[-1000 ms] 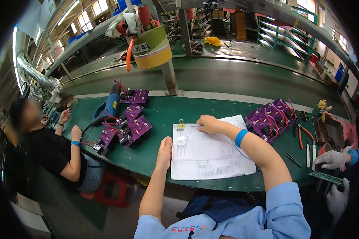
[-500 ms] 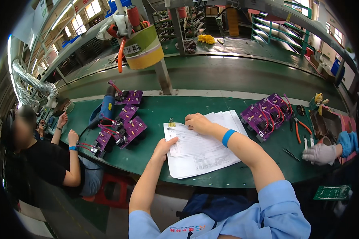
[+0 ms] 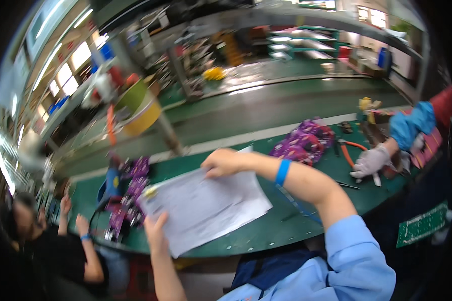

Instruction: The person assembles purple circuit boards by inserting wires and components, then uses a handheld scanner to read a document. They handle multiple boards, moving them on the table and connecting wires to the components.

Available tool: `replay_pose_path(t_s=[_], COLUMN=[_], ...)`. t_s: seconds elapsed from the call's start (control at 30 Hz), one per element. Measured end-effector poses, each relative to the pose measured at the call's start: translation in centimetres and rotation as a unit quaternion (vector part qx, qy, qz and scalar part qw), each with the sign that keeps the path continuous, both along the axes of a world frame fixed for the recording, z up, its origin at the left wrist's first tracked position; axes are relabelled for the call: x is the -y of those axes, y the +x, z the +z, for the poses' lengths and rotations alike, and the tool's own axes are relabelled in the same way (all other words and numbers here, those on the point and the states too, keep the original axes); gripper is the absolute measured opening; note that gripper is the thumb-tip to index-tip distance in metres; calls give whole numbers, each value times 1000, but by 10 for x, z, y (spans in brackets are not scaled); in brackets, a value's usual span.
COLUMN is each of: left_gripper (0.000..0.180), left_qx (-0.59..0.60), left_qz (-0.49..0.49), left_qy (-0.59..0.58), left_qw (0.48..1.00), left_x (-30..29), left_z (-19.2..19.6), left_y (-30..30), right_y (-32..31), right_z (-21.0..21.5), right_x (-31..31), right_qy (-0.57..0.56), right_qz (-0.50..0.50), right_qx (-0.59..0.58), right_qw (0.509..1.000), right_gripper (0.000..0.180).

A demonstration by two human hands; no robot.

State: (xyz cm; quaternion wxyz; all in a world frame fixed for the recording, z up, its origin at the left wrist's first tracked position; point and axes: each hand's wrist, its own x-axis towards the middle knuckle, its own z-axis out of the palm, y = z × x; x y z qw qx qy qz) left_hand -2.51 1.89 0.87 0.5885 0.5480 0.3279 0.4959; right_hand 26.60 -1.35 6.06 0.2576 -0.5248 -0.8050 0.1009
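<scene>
A stack of white printed sheets (image 3: 211,213) is in both my hands, tilted over the green bench. My left hand (image 3: 157,233) grips its left edge, the thumb on top and the fingers hidden underneath. At the far edge, my right hand (image 3: 221,163) has its curled fingers closed on the paper. A yellow binder clip (image 3: 149,192) sits on the upper left corner. Round my right wrist is a blue strap (image 3: 283,172) with a cord trailing down. Blur hides the print and the exact finger contact.
Purple circuit boards with wires (image 3: 301,143) lie to the right, others (image 3: 135,188) to the left beside a blue power tool (image 3: 113,181). Orange-handled pliers (image 3: 347,154) and tweezers (image 3: 347,185) lie near a co-worker's gloved hand (image 3: 372,161). Another person sits left. A yellow-green bucket (image 3: 140,113) hangs from a post.
My view has swung right and tilted. The sheets have moved left with both hands, closer to the left boards, and look lifted. The co-worker's gloved hand remains near the pliers.
</scene>
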Motion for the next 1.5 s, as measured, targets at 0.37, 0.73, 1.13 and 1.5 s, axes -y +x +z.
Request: replay_pose_path(t_s=[0.37,0.73,1.13,1.5], left_gripper=[40,30,13,26], left_qx=[-161,-159,-344,40], left_qz=[62,117,-320,-350], left_qy=[147,306,455,103], left_qw=[974,931,757,930], left_x=[18,-2,89,130], left_z=[54,79,207,287], left_y=[-7,-11,159,404], right_y=[-48,-6,107,95], right_z=[82,119,126,106], right_x=[61,141,325,462], right_qy=[358,196,184,406], right_qz=[38,-136,-398,-415], right_qx=[81,62,-8,103], right_qw=[930,969,899,807], right_gripper=[5,19,30,23])
